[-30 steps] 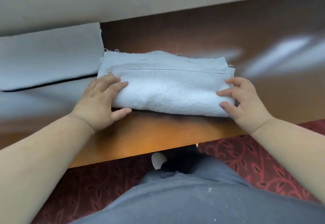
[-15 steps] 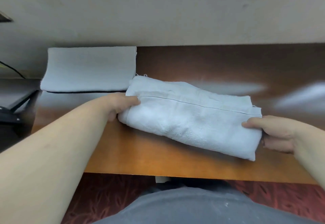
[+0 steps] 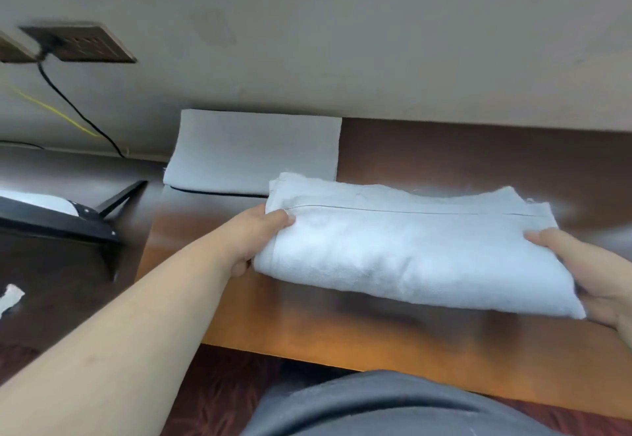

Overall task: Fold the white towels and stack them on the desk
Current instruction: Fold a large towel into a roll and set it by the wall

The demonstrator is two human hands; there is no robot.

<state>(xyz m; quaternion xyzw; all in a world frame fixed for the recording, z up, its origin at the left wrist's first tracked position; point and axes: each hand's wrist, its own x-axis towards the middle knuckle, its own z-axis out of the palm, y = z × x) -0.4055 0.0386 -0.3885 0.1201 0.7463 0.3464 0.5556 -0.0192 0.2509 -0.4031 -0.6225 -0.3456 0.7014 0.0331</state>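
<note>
The folded towel [image 3: 410, 251] is thick and neat, held just above the brown surface [image 3: 307, 326], with a shadow under it. The left hand [image 3: 260, 230] grips its left end, thumb on top. The right hand [image 3: 588, 271] grips its right end. So the folding of this one looks done, and it still needs to be put down. Behind it, near the wall, another folded towel [image 3: 253, 155] lies flat; that may be the stack. The right hand is cut off by the edge. I cannot see any more towels waiting.
</note>
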